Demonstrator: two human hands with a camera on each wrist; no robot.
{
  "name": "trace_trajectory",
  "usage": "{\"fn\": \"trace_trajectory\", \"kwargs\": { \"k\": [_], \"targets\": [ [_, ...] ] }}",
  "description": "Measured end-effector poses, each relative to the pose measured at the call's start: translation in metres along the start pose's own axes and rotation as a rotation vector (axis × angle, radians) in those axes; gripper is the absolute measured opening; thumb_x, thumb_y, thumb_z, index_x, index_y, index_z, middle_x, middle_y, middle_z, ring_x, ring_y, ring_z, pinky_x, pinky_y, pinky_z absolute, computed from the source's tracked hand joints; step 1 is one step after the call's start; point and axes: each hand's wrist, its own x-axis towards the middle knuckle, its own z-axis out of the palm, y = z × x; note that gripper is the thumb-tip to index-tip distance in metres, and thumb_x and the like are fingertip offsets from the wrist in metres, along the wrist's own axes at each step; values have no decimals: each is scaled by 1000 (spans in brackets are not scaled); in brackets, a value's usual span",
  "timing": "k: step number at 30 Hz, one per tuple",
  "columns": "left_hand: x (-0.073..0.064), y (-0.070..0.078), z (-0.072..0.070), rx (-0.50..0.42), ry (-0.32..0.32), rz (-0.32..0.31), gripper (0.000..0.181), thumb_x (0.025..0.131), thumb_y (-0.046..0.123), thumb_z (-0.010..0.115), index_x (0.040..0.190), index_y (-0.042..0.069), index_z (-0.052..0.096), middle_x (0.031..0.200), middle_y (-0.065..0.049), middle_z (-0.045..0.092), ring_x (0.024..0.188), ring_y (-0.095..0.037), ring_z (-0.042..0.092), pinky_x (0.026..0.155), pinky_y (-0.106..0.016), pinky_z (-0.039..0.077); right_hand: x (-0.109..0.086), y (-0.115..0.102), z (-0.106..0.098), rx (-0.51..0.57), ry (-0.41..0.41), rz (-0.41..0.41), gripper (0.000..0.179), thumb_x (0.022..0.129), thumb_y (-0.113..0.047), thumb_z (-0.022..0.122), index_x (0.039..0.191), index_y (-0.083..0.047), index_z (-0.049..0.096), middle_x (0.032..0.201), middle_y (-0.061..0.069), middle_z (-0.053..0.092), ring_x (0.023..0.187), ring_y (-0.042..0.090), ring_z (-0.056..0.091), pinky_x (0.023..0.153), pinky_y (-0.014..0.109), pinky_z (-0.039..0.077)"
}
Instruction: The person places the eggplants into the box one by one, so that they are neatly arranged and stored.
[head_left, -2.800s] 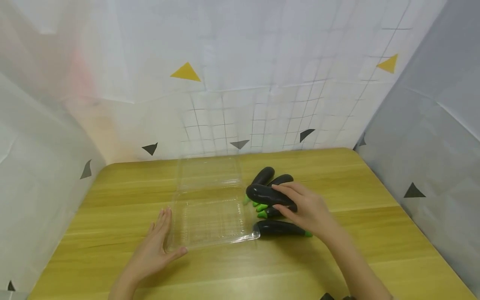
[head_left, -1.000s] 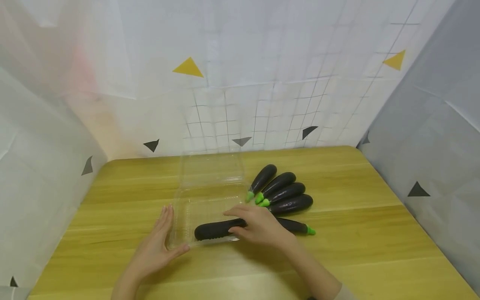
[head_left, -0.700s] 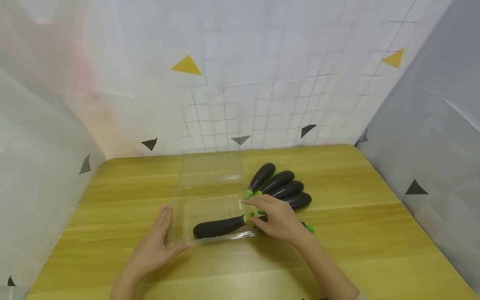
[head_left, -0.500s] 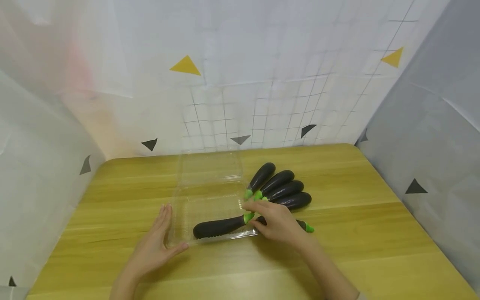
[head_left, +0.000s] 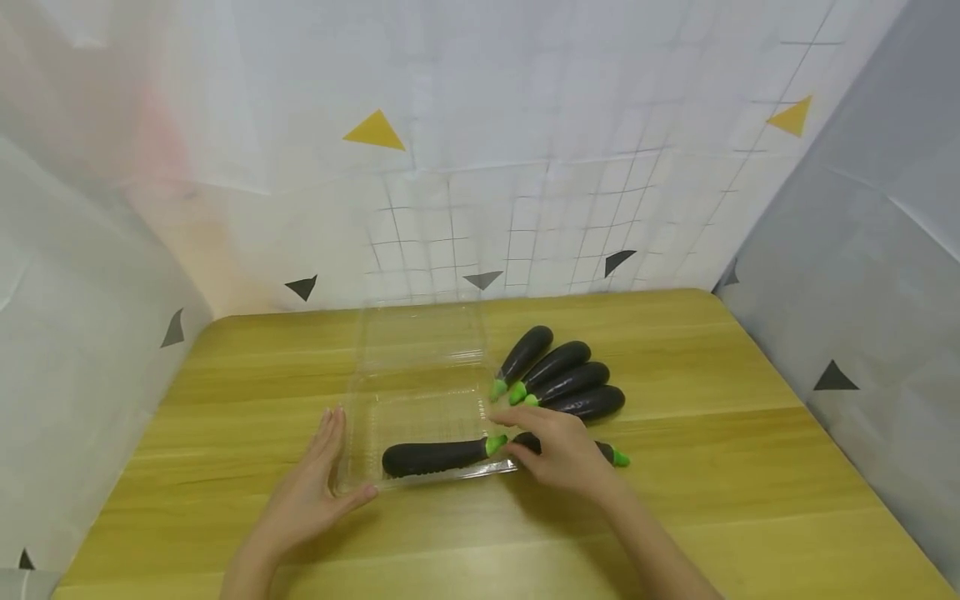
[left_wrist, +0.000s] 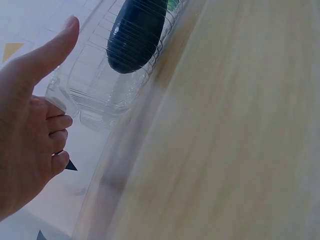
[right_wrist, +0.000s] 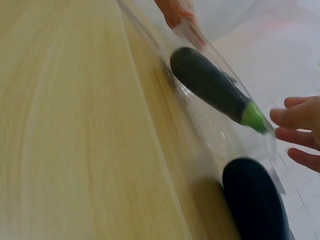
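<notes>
One dark eggplant (head_left: 435,457) with a green stem lies along the near side of a clear plastic clamshell box (head_left: 420,408), whose lid (head_left: 420,333) is folded back. My left hand (head_left: 311,492) rests against the box's left side, fingers straight and thumb at the near corner. My right hand (head_left: 558,450) hovers by the box's right edge with its fingers loosely spread. In the right wrist view, the fingers (right_wrist: 297,117) sit beside the green stem (right_wrist: 253,117) without gripping it. A second eggplant (right_wrist: 255,200) lies beneath that hand, partly hidden in the head view.
Several more eggplants (head_left: 555,367) lie fanned out right of the box, green stems toward it. The wooden table (head_left: 420,550) carries everything. A white sheet wall (head_left: 465,208) with grid lines and triangle markers stands behind, and grey sheet walls (head_left: 847,275) flank the sides.
The right hand carried an eggplant left into the box, released it, and drew back to the right. The eggplant has turned slightly within the box since. The left hand has stayed put.
</notes>
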Motion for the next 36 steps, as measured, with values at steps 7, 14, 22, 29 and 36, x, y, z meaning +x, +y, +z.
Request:
{"fn": "trace_trajectory", "kwargs": {
  "k": [7, 14, 22, 29, 36],
  "targets": [
    [-1, 1, -1, -5, 13, 20, 109, 82, 56, 68, 154, 5, 4, 159, -15, 3, 144, -38, 10, 100, -68, 29, -11, 12, -13, 24, 105, 17, 43, 68, -3, 85, 108, -9, 70, 100, -2, 71, 88, 12, 68, 75, 25, 55],
    [-1, -1, 0, 4, 10, 8, 110, 82, 58, 68, 154, 5, 4, 160, -12, 1, 145, -35, 9, 103, -65, 29, -8, 0, -6, 44, -17, -56, 43, 77, -8, 80, 117, -9, 66, 112, -2, 69, 102, 14, 65, 82, 29, 54],
    [0, -3, 3, -49, -13, -14, 112, 80, 60, 68, 155, 11, 1, 161, -10, -1, 146, -34, 6, 106, -65, 23, -15, -10, 5, 42, -50, 26, 42, 78, -13, 80, 118, -16, 67, 108, -6, 68, 97, 11, 65, 79, 31, 55],
    [0, 0, -1, -36, -14, -10, 112, 80, 58, 69, 155, 9, 2, 160, -15, 3, 145, -36, 9, 105, -66, 23, -31, 6, -7, 41, -9, 124, 48, 72, -19, 85, 117, -14, 67, 114, -7, 67, 104, 14, 63, 88, 33, 52],
    [0, -2, 0, -23, -14, -4, 112, 80, 59, 68, 155, 10, 0, 160, -11, 0, 143, -41, 11, 105, -65, 24, -43, 23, -20, 81, 43, 139, 51, 67, -13, 88, 114, -9, 68, 112, -5, 68, 102, 15, 64, 93, 24, 47]
  ]
}}
